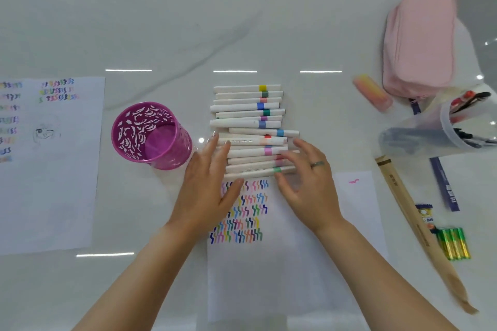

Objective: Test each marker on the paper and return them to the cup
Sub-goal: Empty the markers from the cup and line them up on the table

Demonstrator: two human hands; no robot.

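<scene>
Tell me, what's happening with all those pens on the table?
A person is working through a set of markers. The left hand and right hand both rest flat on the near end of a row of white markers lying side by side on the table. The paper below them has rows of coloured squiggles, so testing looks mostly done. The purple cup beside the left hand looks empty, with no markers in it yet.

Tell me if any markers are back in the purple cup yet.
No, the purple cup stands empty while the markers lie in a row beside it.
</scene>
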